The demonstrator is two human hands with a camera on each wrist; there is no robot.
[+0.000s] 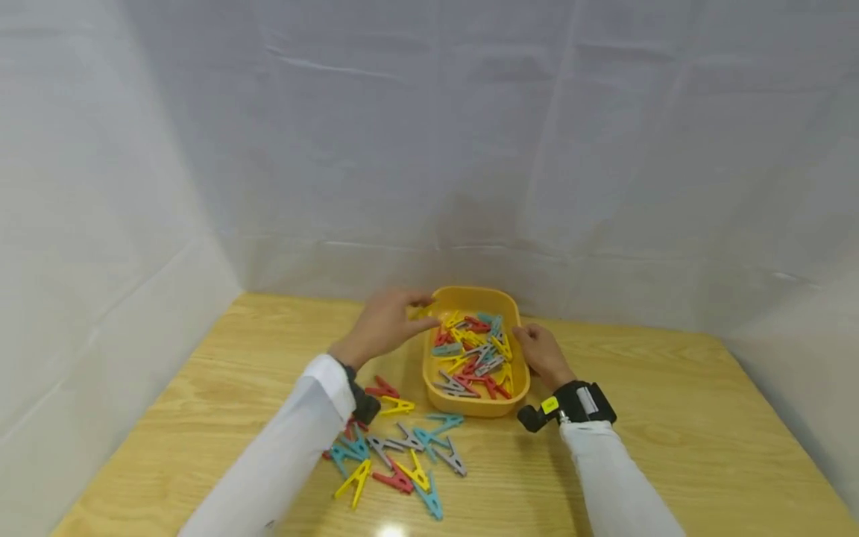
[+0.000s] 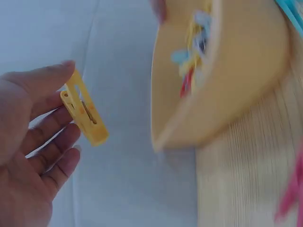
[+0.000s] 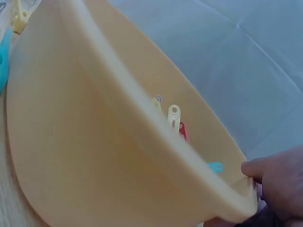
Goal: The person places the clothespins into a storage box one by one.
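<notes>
Left hand (image 1: 385, 322) pinches yellow peg (image 2: 84, 109) over tub (image 1: 470, 406) rim; right hand (image 1: 542, 355) grips opposite rim.

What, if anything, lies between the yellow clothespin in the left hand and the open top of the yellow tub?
Nothing visible. The left hand pinches the yellow clothespin right at the tub's far-left rim, with only open air between. The right hand touches the opposite rim, clear of that path.

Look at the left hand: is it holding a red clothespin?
No, the left hand pinches a yellow plastic clothespin between thumb and fingers, beside the yellow plastic tub.
</notes>
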